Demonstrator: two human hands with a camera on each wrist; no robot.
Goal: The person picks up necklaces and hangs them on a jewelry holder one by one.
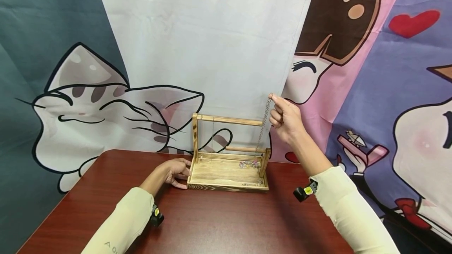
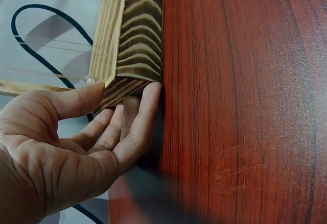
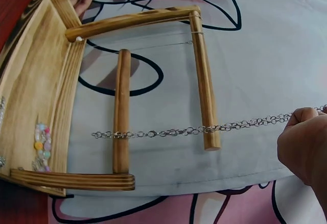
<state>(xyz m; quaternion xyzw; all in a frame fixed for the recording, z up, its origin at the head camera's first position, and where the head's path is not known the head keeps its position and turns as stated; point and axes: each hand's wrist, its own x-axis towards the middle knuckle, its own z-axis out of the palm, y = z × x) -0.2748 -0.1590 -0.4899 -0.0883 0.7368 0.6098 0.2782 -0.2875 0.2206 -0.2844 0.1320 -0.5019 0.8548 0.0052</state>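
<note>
A silver link-chain necklace (image 1: 264,124) dangles from my raised right hand (image 1: 287,118), its upper end pinched between thumb and forefinger. In the right wrist view the chain (image 3: 176,131) overlaps both bars, near the free end of the upper bar (image 3: 205,86) and across the lower bar (image 3: 121,112). My left hand (image 1: 176,171) grips the left end of the wooden jewelry stand (image 1: 226,187). The left wrist view shows the thumb (image 2: 82,100) at the tray's rim and the fingers against its end wall.
Colourful beaded jewelry (image 1: 248,164) lies in the tray's right part, with silvery pieces (image 1: 251,184) near its front. A thin chain (image 1: 213,132) hangs from the upper bar's left part. The stand sits on a reddish-brown table (image 1: 219,222) before a cartoon-printed curtain (image 1: 212,42).
</note>
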